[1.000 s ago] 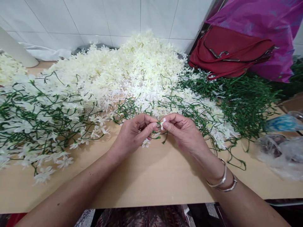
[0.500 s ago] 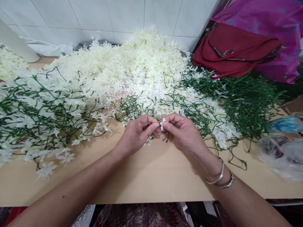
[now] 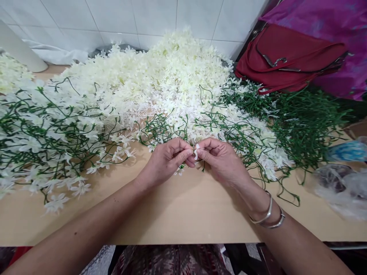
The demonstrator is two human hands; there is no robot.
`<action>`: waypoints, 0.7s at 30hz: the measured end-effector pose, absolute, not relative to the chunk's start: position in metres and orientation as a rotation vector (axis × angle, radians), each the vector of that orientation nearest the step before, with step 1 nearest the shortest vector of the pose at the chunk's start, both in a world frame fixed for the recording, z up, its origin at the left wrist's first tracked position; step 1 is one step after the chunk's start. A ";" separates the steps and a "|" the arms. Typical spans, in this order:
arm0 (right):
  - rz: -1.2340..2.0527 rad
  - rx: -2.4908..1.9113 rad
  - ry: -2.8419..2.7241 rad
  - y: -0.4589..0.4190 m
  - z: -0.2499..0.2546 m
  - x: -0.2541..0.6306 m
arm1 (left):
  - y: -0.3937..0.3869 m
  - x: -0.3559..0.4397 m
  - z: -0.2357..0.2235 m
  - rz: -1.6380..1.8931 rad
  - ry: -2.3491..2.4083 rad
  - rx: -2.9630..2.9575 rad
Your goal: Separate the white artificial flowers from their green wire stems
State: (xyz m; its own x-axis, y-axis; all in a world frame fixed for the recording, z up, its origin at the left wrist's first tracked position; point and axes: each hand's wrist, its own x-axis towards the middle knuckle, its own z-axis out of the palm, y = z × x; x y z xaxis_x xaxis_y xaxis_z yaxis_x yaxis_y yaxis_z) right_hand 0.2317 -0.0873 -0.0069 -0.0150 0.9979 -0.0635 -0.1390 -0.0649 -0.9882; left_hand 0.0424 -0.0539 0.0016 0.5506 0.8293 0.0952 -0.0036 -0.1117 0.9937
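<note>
A small white artificial flower (image 3: pixel 196 152) sits between the fingertips of my two hands, above the near edge of the flower pile. My right hand (image 3: pixel 217 156) is closed, pinching the flower between thumb and forefinger. Close against it, my left hand (image 3: pixel 172 156) is pinched too; whatever its thumb and finger grip is too small or hidden to make out. Just beyond the hands lie loose white blossoms (image 3: pixel 172 91) and thin green plastic stems (image 3: pixel 219 122).
Blossoms fitted with green stems (image 3: pixel 51 133) are heaped on the left. At right lie a mass of green stems (image 3: pixel 306 118), a red handbag (image 3: pixel 295 57), a purple bag (image 3: pixel 323 19) and a clear plastic bag (image 3: pixel 341 191). A tiled wall (image 3: pixel 114 19) closes the back.
Both hands stay nearly in place. The white flower has turned slightly between the fingertips. The whole view has shifted a little.
</note>
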 end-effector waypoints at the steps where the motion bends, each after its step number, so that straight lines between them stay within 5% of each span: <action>1: 1.327 -1.147 -1.084 -0.087 -0.007 0.232 | -0.054 0.042 0.002 0.823 0.733 1.526; 14: 1.285 -1.051 -1.016 -0.089 0.001 0.227 | -0.055 0.047 0.008 0.955 0.705 1.456; 21: 0.995 -1.091 -1.190 -0.092 0.011 0.231 | -0.050 0.042 0.020 1.241 0.589 1.273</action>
